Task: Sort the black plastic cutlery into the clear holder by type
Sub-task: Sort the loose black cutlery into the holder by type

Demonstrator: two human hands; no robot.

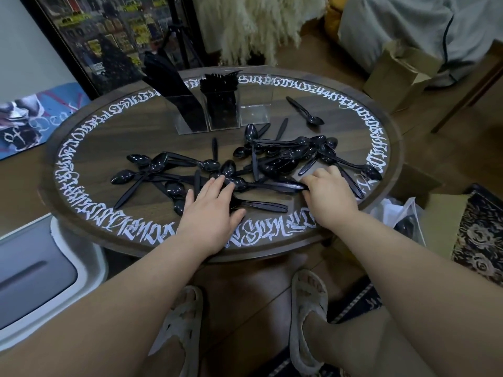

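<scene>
**Both hands on spoon pile, holder at far side of table**

Head view: round dark wood table (89,148) with white script lettering around the rim. Clear holder (217,110) stands at the far side, three compartments in a row. Left compartment packed with black knives (174,88), handles down, blades sticking up and leaning left. Middle compartment full of black forks (220,85), tines up. Right compartment (255,104) looks clear, no cutlery seen in it.

Loose black spoons (272,159) scattered across the table centre in a tangled pile, running from left of centre to the right rim. One spoon (306,111) lies apart, just right of the holder.

Left hand (215,208) lies flat, palm down, fingers straight and spread, pressing on spoons at the near edge of the pile. A long spoon handle (261,205) pokes out to the right from under it.

Right hand (328,190) has fingers curled down over spoon handles at the pile's right side; thumb side touches a handle pointing left. Looks like a grip on handles, fingertips hidden.

Around: cardboard box (400,77) far right, white bin (40,268) near left, patterned rug (479,235) right, slippers (307,308) below table edge.
</scene>
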